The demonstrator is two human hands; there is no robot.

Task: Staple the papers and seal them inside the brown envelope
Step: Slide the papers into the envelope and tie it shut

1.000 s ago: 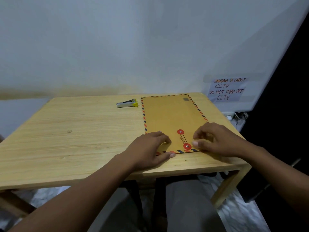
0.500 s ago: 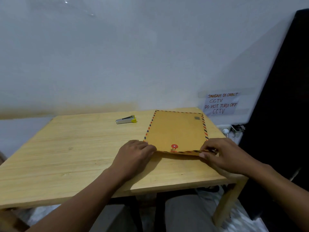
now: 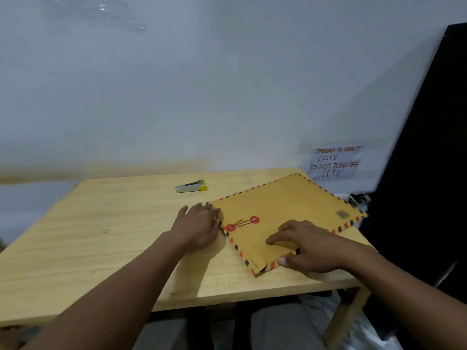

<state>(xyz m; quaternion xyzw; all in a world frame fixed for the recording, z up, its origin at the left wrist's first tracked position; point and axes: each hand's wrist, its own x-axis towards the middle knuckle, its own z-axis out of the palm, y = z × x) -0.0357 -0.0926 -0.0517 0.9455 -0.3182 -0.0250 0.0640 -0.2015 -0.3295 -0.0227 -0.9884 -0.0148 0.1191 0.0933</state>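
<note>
Sealing looks nearly done: the brown paper envelope with striped border [image 3: 283, 210] lies flat at the wooden table's [image 3: 101, 236] 3 o'clock side, string seemingly wound between its red discs, no papers visible. Left hand [image 3: 199, 227] rests spread at its flap edge, right hand [image 3: 309, 248] presses it with spread fingers; the grey-and-yellow stapler [image 3: 191, 186] sits idle at 12 o'clock.

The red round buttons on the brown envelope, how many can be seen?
2. One red button sits on the flap beside the left hand; the other is just further right on the envelope. A string joins them.
</note>
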